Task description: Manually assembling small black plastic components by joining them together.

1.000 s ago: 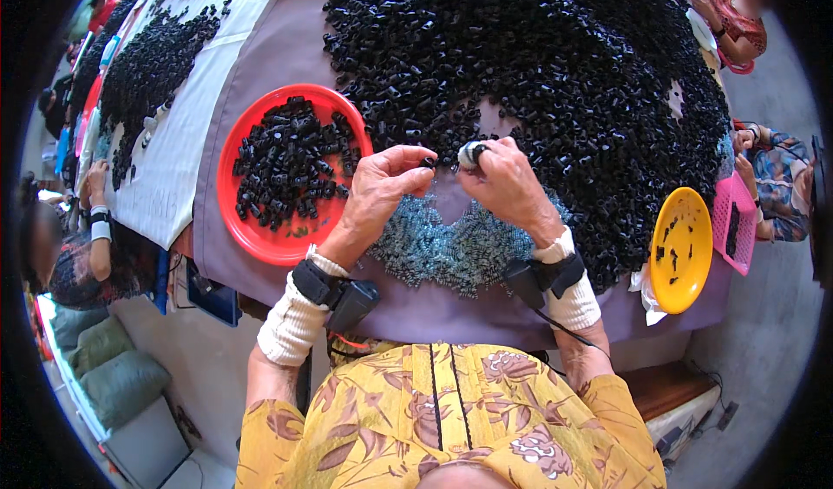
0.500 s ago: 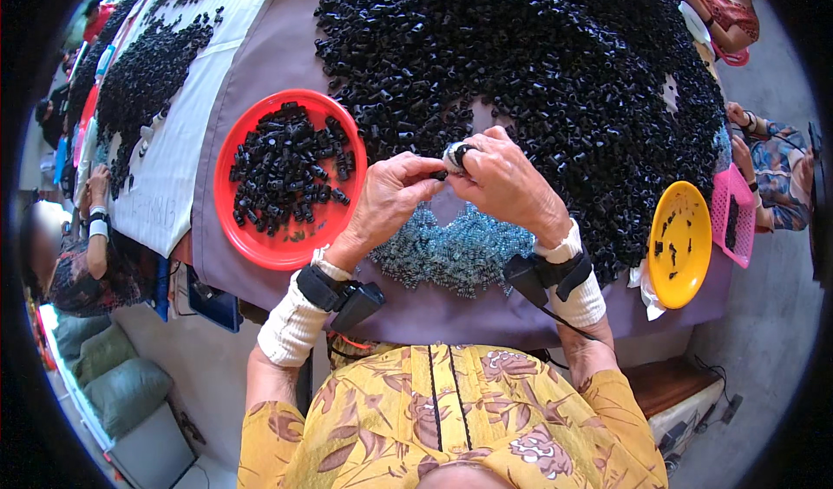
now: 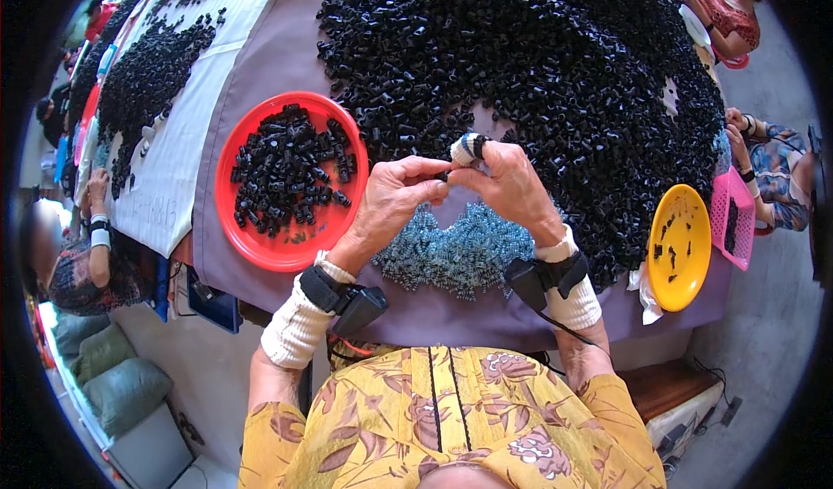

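In front of me my left hand (image 3: pixel 392 201) and my right hand (image 3: pixel 510 185) meet with their fingertips pinched together. Between them is a small black plastic part (image 3: pixel 443 176), mostly covered by fingers. A striped wrap (image 3: pixel 468 148) covers a finger of my right hand. Just below the hands lies a heap of small bluish springs (image 3: pixel 451 259). Beyond them spreads a large pile of black plastic pieces (image 3: pixel 521 55). To the left of my left hand, a red round tray (image 3: pixel 260 250) holds many similar black pieces.
At the right edge of the table stand a yellow plate (image 3: pixel 680 285) with a few black bits and a pink basket (image 3: pixel 722 196). Mauve cloth (image 3: pixel 230 150) covers my table. A white-covered table (image 3: pixel 178 190) with more black pieces is at the left. Other people sit at both sides.
My right hand has turned and lowered slightly, its wrapped finger now lifted off the part. My left hand stays nearly in place, still pinching.
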Demonstrator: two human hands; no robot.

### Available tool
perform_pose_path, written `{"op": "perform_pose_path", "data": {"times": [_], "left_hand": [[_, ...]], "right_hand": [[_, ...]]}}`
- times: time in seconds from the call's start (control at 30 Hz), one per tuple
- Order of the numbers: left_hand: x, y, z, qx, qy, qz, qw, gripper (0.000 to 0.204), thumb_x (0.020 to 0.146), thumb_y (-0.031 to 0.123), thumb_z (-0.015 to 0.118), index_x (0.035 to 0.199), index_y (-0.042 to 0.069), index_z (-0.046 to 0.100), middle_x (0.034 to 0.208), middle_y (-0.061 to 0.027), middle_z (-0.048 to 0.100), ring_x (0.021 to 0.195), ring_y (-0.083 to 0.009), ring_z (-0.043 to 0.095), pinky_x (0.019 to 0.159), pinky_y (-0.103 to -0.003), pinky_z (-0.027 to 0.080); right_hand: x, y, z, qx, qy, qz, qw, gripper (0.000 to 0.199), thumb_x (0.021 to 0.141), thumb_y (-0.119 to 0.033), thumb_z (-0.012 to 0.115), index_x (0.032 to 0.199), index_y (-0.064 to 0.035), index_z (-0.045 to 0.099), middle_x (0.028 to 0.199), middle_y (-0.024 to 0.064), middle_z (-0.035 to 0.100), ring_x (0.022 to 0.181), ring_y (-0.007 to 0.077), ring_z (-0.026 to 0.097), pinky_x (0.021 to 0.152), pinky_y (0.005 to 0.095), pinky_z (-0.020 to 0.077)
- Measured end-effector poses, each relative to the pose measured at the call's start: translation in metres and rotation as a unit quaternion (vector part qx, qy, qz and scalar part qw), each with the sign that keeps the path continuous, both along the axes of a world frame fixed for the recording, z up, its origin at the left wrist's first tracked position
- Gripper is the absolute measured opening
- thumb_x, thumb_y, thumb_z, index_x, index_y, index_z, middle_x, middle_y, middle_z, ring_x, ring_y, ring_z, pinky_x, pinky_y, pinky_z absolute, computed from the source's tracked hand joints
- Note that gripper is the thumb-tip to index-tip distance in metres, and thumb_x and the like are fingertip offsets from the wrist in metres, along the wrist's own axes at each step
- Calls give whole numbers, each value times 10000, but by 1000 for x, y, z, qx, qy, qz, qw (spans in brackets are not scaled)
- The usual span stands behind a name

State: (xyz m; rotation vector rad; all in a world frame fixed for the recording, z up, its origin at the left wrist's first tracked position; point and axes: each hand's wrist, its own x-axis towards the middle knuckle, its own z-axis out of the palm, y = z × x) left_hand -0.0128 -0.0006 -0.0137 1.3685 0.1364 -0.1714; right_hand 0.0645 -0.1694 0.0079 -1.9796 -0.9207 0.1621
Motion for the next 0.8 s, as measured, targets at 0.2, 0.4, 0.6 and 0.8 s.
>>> {"op": "perform_pose_path", "data": {"times": [0.2, 0.4, 0.6, 0.8], "left_hand": [[5, 3, 8, 6, -12, 17, 1000, 242, 821, 55, 634, 1052, -16, 632, 834, -49, 655, 725, -94, 606, 686, -227, 501], [6, 11, 3, -39, 17, 83, 996, 231, 835, 98, 643, 1051, 16, 638, 882, -59, 659, 735, -114, 624, 696, -255, 525], [4, 13, -2, -22, 19, 74, 997, 241, 837, 110, 646, 1059, 17, 636, 882, -56, 660, 746, -111, 622, 695, -251, 523], [4, 8, 2, -22, 22, 72, 997, 247, 840, 113, 642, 1067, 15, 631, 871, -55, 661, 743, -105, 622, 698, -250, 522]], "right_hand": [[19, -10, 8, 63, 51, -73, 994, 121, 747, -78, 693, 822, 2, 643, 701, 100, 643, 615, 156, 612, 563, 276, 480], [29, -23, -20, -38, -77, -88, 992, 123, 771, -101, 652, 720, 5, 613, 711, 112, 608, 630, 279, 591, 574, 361, 463], [16, -7, -36, -243, -248, -5, 938, 80, 731, -109, 624, 691, -39, 624, 753, 82, 570, 789, 244, 555, 729, 372, 403], [13, 0, -41, -281, -309, 5, 909, 48, 726, -95, 618, 744, -57, 641, 787, 56, 593, 831, 205, 541, 778, 395, 381]]}}
